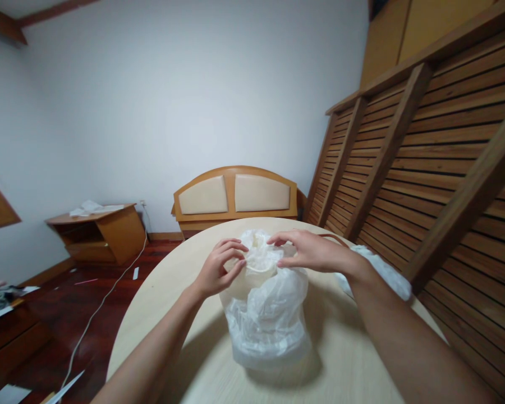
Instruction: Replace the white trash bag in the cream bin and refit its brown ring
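A crumpled, translucent white plastic bag (273, 320) stands upright on the round table (160, 314). Its gathered top faces up, and a pale, round form shows through it; what that is I cannot make out. At the left of the bag's top, my left hand (221, 266) has its fingers curved and apart, with the fingertips close to the plastic. My right hand (309, 249) reaches in from the other side, thumb and fingers spread around the right edge of the top. Whether the fingertips press on the plastic is hard to tell. Neither hand visibly grips it.
Another white plastic bundle (382, 272) lies at the table's right edge, close to my right forearm. Slatted wooden panels (404, 151) lean at the right. Behind the table is a headboard (235, 193). A desk (105, 235) with papers and a white cable (109, 294) are at left.
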A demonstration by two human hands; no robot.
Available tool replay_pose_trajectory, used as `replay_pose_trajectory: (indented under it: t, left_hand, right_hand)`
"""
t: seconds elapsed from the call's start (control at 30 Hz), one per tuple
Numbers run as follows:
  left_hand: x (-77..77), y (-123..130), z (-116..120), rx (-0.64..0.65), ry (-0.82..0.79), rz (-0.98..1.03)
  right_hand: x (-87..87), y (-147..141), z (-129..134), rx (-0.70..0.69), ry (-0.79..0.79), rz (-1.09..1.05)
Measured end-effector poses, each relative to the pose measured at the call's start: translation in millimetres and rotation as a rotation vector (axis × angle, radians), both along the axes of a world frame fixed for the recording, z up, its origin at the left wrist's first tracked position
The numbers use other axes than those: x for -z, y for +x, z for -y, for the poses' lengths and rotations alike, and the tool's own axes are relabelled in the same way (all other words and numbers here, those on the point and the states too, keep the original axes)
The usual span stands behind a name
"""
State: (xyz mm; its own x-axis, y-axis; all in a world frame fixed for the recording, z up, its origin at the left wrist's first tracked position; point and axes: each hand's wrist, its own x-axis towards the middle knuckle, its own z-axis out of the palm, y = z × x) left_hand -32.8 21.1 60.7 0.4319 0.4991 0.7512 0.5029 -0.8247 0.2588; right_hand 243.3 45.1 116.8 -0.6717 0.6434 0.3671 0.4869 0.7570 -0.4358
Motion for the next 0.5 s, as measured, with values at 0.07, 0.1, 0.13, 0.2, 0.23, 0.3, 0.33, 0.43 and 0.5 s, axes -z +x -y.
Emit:
replay_pose_trajectory:
  t: [0.07,0.1,0.13,0.2,0.23,0.3,0.33,0.43,0.5]
  left_hand:
    - [-1.5,-0.5,0.7,-0.028,0.025,0.065]
    - [-1.9,-1.1,0.4,-0.064,0.039,0.107]
    - [-1.7,-1.9,-0.7,-0.116,0.048,0.148]
    - [0.3,-4.3,-4.8,-0.252,0.040,0.208]
    - [2.0,-5.9,-7.5,-0.318,0.017,0.225]
    - [6.1,-8.7,-12.4,-0.417,-0.035,0.252]
    - [7.8,-9.6,-13.8,-0.437,-0.043,0.267]
    - [10.0,-8.0,-11.0,-0.346,0.054,0.248]
    - [9.0,-2.8,-5.1,-0.193,0.147,0.115]
  right_hand:
    - [-2.2,-1.1,1.1,-0.021,-0.014,0.006]
    - [-3.6,-1.7,1.8,-0.028,-0.014,0.008]
    - [-4.8,-2.2,2.4,-0.032,-0.010,0.006]
    - [-6.1,-2.7,3.0,-0.029,0.006,-0.011]
    - [-6.1,-2.6,2.9,-0.024,0.011,-0.022]
    - [-4.3,-1.6,1.8,-0.019,0.015,-0.039]
    - [-2.8,-0.9,0.9,-0.021,0.010,-0.042]
    - [2.0,1.3,-1.9,-0.047,-0.025,-0.031]
    - [3.7,2.1,-3.0,-0.060,-0.049,-0.014]
